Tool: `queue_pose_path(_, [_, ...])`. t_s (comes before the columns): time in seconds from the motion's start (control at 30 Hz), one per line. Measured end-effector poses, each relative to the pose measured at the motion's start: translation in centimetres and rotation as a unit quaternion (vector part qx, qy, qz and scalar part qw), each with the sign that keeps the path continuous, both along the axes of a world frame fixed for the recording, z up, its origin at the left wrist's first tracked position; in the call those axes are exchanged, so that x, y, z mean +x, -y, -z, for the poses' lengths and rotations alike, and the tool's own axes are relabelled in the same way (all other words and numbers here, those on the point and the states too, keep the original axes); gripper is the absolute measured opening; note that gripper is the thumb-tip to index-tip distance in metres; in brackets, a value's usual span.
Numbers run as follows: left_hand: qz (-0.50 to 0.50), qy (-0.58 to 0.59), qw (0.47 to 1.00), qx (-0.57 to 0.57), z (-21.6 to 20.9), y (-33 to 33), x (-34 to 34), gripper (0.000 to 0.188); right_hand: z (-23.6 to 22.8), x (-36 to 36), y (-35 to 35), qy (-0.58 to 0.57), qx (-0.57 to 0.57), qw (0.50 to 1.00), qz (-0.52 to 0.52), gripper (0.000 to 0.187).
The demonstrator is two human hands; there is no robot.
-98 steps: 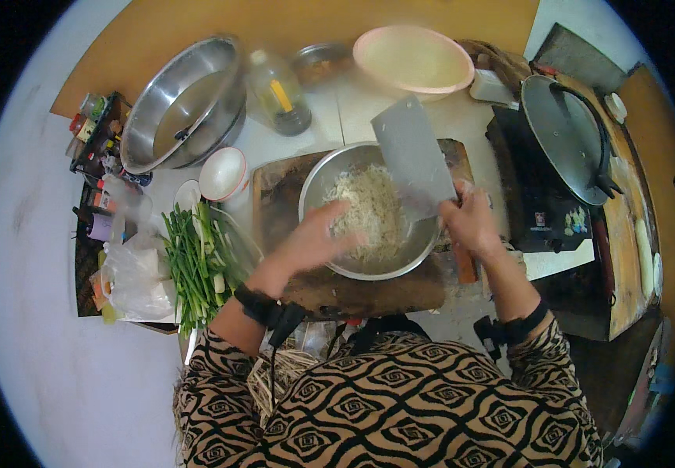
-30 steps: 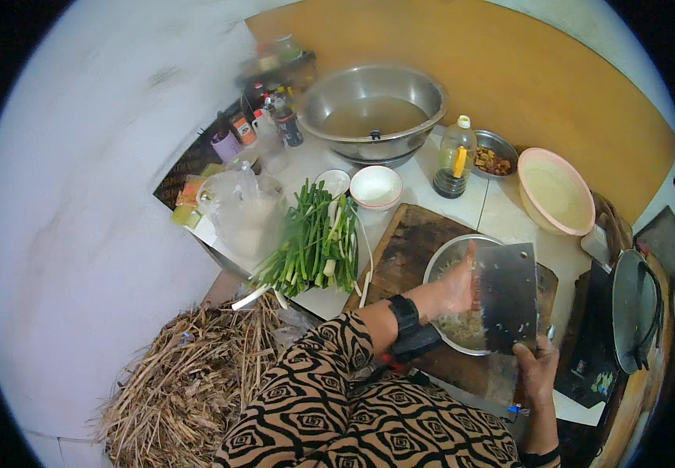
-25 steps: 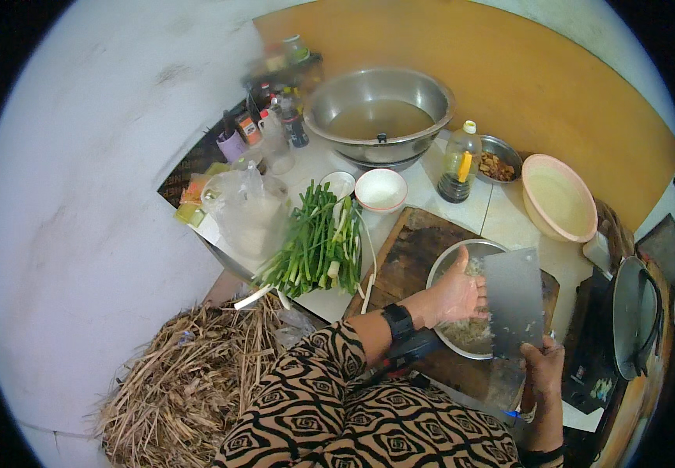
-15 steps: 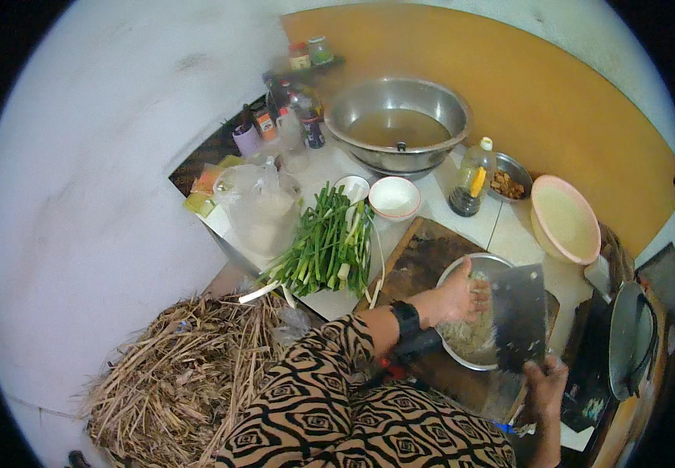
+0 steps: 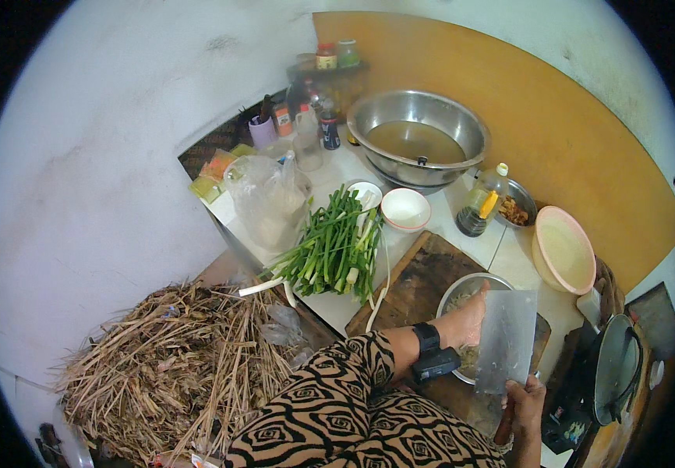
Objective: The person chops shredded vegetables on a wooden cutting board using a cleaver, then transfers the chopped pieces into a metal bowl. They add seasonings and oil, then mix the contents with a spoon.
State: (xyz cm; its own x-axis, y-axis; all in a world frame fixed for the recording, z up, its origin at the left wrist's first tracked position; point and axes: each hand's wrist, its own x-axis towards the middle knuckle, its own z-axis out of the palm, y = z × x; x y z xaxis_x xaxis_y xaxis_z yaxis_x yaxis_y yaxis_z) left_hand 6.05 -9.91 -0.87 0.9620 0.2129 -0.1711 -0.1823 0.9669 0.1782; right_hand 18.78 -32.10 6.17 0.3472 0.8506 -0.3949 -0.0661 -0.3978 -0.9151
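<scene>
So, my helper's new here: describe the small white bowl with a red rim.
Find the big round steel basin. Just in front sits the small white bowl; its red rim sets it apart from the plain white dish to its left.

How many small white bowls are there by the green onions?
2: a plain bowl, partly covered by the onions, and a red-rimmed bowl just to its right. Another could be hidden behind the leaves.

bowl (image 5: 462, 287) part-hidden (by cleaver (image 5: 507, 339)), right forearm (image 5: 526, 448) cropped
</scene>
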Motion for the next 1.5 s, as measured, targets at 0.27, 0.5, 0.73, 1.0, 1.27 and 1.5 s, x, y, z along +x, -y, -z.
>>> queue_pose_path(0.27, [0.003,0.089,0.996,0.006,1.2,-3.5,-4.8,0.087,-1.4,1.1,-0.3,0.416,-0.04,0.905,0.077,0.017])
queue_pose_path(0.5, [-0.062,-0.288,0.819,0.492,-3.5,-3.1,-5.7,0.087,-0.8,1.7,0.2,0.763,0.229,0.595,-0.111,0.017])
queue_pose_path(0.73, [-0.05,-0.407,0.266,0.873,0.3,-4.4,-2.1,0.066,-0.2,3.2,1.4,0.743,0.214,0.631,-0.058,0.016])
queue_pose_path(1.0, [-0.048,-0.234,0.95,0.203,-0.1,-4.0,-1.9,0.053,9.0,8.4,0.6,0.646,0.003,0.74,0.187,0.016])
queue_pose_path(1.27, [-0.12,-0.169,0.974,0.088,-0.2,-2.0,-1.5,0.065,17.4,9.6,-2.4,0.636,-0.005,0.767,0.08,0.029])
queue_pose_path(1.5, [-0.186,-0.181,0.966,0.0,2.2,-1.6,-1.5,0.071,10.8,8.3,-4.1,0.614,0.029,0.788,-0.035,0.04])
